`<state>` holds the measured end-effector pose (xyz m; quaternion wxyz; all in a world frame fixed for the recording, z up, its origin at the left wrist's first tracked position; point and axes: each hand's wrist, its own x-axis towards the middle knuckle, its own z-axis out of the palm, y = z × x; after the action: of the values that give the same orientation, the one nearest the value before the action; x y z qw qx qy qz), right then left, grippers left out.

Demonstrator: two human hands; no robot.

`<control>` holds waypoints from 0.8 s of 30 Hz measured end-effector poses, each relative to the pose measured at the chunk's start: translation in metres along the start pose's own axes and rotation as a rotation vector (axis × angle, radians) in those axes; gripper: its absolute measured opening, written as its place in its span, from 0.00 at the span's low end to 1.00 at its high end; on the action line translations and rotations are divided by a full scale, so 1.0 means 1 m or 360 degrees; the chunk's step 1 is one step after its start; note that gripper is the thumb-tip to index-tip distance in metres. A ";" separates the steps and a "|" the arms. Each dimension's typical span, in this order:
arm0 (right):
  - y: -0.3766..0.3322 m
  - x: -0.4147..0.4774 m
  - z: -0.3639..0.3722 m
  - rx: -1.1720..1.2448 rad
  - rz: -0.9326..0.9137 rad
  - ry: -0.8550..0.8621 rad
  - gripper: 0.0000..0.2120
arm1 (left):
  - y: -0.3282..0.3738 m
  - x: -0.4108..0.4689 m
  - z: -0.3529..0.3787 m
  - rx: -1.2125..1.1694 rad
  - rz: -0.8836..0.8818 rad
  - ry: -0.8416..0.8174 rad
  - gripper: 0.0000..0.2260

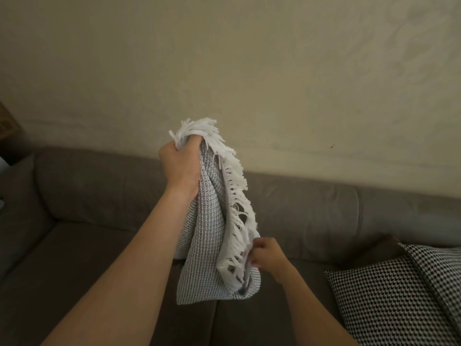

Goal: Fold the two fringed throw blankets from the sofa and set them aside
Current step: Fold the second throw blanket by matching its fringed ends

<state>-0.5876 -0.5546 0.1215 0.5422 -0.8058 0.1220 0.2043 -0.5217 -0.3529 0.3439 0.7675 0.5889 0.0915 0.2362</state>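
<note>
A grey waffle-weave throw blanket point(212, 245) with a white fringe point(234, 186) is held up in the air in front of a brown sofa point(99, 221). Its upper end is bunched inside the left hand point(180, 166), which is clenched into a fist around the fabric, with a tuft of fringe sticking out above the knuckles. From that fist the blanket hangs down in long vertical folds, clear of the seat cushions. The fringed edge runs down the right side of the hanging cloth to the right hand point(267, 255), where it is pinched between the fingertips at the lower part of the blanket. The bottom of the blanket is doubled over into a soft loop below that hand. Only 1 blanket is seen. The left arm is raised and stretched forward; the right arm is held lower and nearer the body. At the right end of the sofa, 2 black-and-white houndstooth cushions point(399, 295) are propped, 1 overlapping the other. A plain cream wall point(249, 71) is seen behind the sofa back.
</note>
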 end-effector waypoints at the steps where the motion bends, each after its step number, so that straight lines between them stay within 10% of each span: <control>1: -0.002 0.002 -0.005 0.0232 0.0041 0.0057 0.09 | -0.002 0.001 -0.003 0.0009 -0.0006 0.0009 0.07; 7: -0.011 0.007 -0.033 0.1389 0.0121 0.0034 0.24 | -0.014 0.008 -0.013 0.0185 0.0047 0.0125 0.11; 12: -0.008 -0.003 -0.039 0.0168 0.0042 0.0640 0.35 | -0.022 0.010 -0.016 0.0366 0.0205 0.0137 0.11; 18: 0.011 -0.004 -0.049 -0.0966 0.0353 0.0396 0.28 | -0.025 0.016 -0.024 0.0676 0.0457 0.0157 0.21; 24: 0.034 0.005 -0.066 -0.0418 0.0721 0.0606 0.15 | -0.025 0.010 -0.025 0.0899 0.0584 0.0091 0.22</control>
<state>-0.5847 -0.6284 0.1130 0.3417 -0.8450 0.3702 0.1794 -0.5171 -0.3316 0.3140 0.5159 0.7780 0.0674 0.3523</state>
